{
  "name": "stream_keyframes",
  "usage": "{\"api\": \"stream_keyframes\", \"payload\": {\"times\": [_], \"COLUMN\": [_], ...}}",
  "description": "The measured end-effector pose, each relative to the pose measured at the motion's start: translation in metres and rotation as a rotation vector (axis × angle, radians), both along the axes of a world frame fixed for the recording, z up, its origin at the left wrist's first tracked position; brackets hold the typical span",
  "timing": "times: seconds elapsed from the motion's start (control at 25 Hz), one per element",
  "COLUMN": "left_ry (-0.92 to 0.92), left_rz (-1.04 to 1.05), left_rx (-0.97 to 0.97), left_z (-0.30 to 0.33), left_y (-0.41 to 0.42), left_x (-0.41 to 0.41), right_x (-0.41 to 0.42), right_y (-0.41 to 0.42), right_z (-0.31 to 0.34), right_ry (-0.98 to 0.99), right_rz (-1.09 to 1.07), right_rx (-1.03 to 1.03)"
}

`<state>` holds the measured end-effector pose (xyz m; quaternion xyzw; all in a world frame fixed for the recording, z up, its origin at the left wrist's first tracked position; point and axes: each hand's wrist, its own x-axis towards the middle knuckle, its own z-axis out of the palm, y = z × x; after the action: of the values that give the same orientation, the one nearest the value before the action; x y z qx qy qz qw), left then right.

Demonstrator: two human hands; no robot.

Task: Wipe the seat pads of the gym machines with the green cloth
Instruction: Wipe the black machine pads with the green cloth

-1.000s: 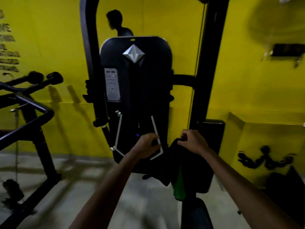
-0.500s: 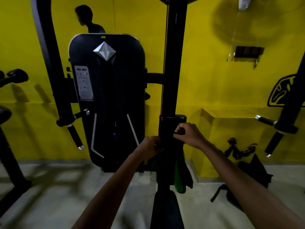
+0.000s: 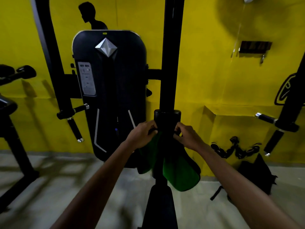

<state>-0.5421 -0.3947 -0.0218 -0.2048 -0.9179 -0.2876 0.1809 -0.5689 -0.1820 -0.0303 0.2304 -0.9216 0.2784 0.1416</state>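
A green cloth hangs spread around the black back pad of the gym machine in front of me. My left hand pinches the cloth's upper left corner beside the pad. My right hand pinches the upper right corner on the pad's other side. The cloth droops below both hands, partly hidden behind the machine's upright post. The black seat pad lies below, at the bottom centre of the view.
A black weight-stack cover with a silver diamond stands left of the post against the yellow wall. Machine handles stick out on the left, and another handle on the right. A dark bag and cable attachments lie on the floor right.
The view has shifted so the post sits at centre. Both hands have pulled the bunched cloth apart, and it now hangs spread across the back pad.
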Motion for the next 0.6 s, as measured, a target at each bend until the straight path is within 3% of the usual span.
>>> {"api": "stream_keyframes", "payload": {"times": [0.28,0.48,0.6], "left_ry": [0.077,0.135,0.105], "left_rz": [-0.057,-0.071,-0.079], "left_rx": [0.028,-0.228,-0.207], "left_z": [-0.012,0.003,0.0], "left_y": [0.008,0.006,0.013], "left_x": [-0.002,-0.002,-0.001], "right_x": [-0.003,-0.005,-0.01], "right_y": [0.001,0.009,0.005], "right_z": [0.012,0.015,0.014], "right_ry": [0.092,0.099,0.135], "right_rz": [0.05,0.061,-0.014], "right_rx": [-0.017,-0.001,0.03]}}
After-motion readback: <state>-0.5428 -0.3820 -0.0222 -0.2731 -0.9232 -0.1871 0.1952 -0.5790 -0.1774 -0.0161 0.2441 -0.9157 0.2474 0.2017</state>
